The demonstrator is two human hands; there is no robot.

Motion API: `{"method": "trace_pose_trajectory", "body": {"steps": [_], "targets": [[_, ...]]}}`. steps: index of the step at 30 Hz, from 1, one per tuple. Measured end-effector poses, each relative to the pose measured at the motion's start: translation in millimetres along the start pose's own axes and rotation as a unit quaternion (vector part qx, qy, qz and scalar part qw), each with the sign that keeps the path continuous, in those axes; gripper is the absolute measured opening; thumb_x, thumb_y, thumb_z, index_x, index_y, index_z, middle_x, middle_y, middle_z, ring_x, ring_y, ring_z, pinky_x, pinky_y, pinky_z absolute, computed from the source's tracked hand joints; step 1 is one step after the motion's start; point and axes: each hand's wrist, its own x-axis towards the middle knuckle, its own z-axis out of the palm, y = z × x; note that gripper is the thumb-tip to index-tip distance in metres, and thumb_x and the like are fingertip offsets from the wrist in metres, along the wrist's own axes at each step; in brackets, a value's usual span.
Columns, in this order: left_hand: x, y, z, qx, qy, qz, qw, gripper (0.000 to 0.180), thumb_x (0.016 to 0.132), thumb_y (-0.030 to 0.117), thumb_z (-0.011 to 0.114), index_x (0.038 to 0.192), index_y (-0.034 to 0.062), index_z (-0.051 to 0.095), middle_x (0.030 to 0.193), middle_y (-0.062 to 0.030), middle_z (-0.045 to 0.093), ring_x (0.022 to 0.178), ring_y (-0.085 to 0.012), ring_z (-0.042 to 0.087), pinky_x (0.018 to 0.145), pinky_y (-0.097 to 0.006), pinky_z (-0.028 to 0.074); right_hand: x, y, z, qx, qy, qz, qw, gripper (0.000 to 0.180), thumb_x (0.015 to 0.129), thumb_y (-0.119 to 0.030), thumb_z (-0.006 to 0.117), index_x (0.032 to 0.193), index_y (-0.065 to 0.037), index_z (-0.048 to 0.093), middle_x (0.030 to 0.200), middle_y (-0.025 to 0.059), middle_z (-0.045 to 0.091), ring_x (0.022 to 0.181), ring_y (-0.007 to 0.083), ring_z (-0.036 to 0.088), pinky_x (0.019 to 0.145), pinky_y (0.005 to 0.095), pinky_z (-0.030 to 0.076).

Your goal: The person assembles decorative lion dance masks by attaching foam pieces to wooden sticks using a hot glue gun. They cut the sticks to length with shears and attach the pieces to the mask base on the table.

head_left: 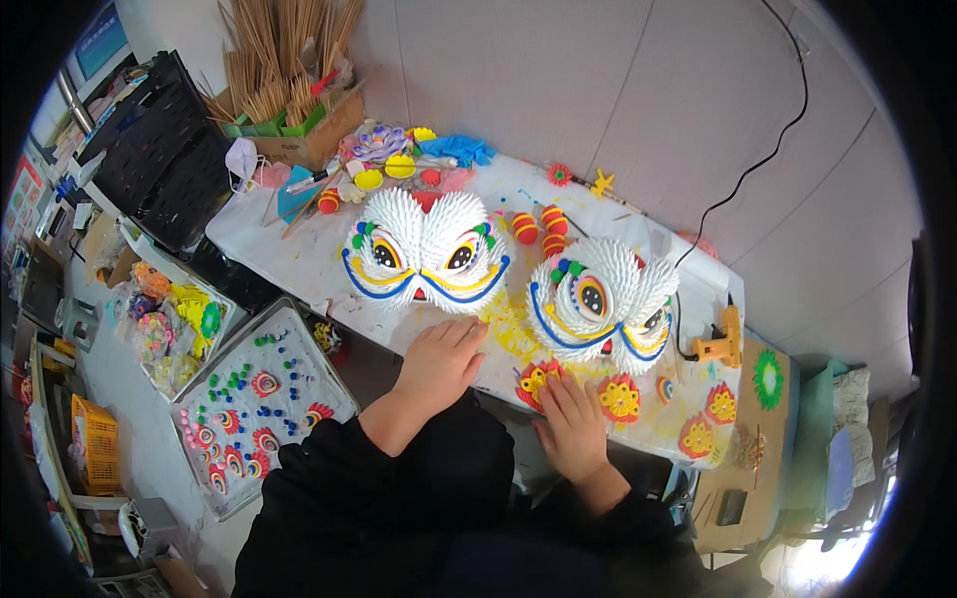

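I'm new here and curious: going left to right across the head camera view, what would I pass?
Orange basket → tray of small decorations → left hand → right hand → yellow glue gun → green paper piece.

Table w/ white paper cover (299, 249), yellow-stained at centre. On it: two white folded-paper lion masks (427, 249) & (598, 294), red-yellow striped balls (540, 229), red-yellow flame cutouts (620, 399), yellow glue gun (722, 344) at right edge, blue paper piece (457, 149). Both hands rest flat on front edge: left hand (439, 361), right hand (573, 424).
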Motion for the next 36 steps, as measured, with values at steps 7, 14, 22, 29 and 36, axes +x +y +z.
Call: {"method": "trace_pose_trajectory", "body": {"steps": [7,14,22,29,36], "targets": [[-3.2,-6.8,4.7,-0.024,-0.067,-0.011,0.997,0.024,0.080,0.014,0.064,0.102,0.0066,0.060,0.103,-0.0075,0.058,0.096,-0.0270,0.056,0.080,-0.035,0.048,-25.7,-10.0,-12.5,0.042,0.046,0.020,0.998,0.061,0.069,-0.011,0.072,0.126,-0.004,0.053,0.131,0.0136,0.051,0.124,0.0316,0.045,0.105,0.0488,0.032],[-16.8,-24.7,-3.4,-0.087,-0.083,0.038,0.992,0.024,0.081,0.015,0.063,0.103,0.0045,0.060,0.110,-0.0082,0.059,0.102,-0.0288,0.056,0.085,-0.036,0.048,-42.2,-33.7,-6.1,0.118,-0.005,0.011,0.993,0.061,0.066,-0.007,0.073,0.122,0.000,0.053,0.127,0.0153,0.055,0.118,0.0339,0.050,0.103,0.0474,0.036],[-26.1,-50.2,-8.0,-0.139,-0.090,0.128,0.978,0.023,0.078,0.012,0.059,0.100,0.0031,0.058,0.106,-0.0100,0.060,0.106,-0.0272,0.055,0.088,-0.035,0.047,-23.3,-49.2,17.4,0.148,-0.076,0.015,0.986,0.063,0.065,-0.006,0.074,0.123,-0.001,0.051,0.125,0.0162,0.056,0.114,0.0340,0.053,0.101,0.0481,0.038],[-55.9,-66.0,-49.2,-0.316,-0.031,-0.024,0.948,0.027,0.083,0.019,0.067,0.107,0.0080,0.063,0.103,-0.0108,0.065,0.096,-0.0283,0.060,0.082,-0.034,0.049,-19.7,-56.8,34.9,0.182,-0.092,0.019,0.979,0.064,0.071,0.001,0.061,0.133,-0.004,0.046,0.111,0.0225,0.057,0.102,0.0408,0.054,0.091,0.0461,0.044],[-48.0,-167.4,-91.7,-0.139,0.258,-0.218,0.931,0.029,0.076,0.008,0.071,0.104,0.0056,0.065,0.101,-0.0115,0.066,0.090,-0.0288,0.062,0.076,-0.035,0.050,-27.7,-53.0,60.3,0.200,-0.195,0.048,0.959,0.048,0.079,-0.006,0.059,0.126,-0.002,0.049,0.093,0.0228,0.061,0.087,0.0397,0.059,0.071,0.0473,0.048]]}}
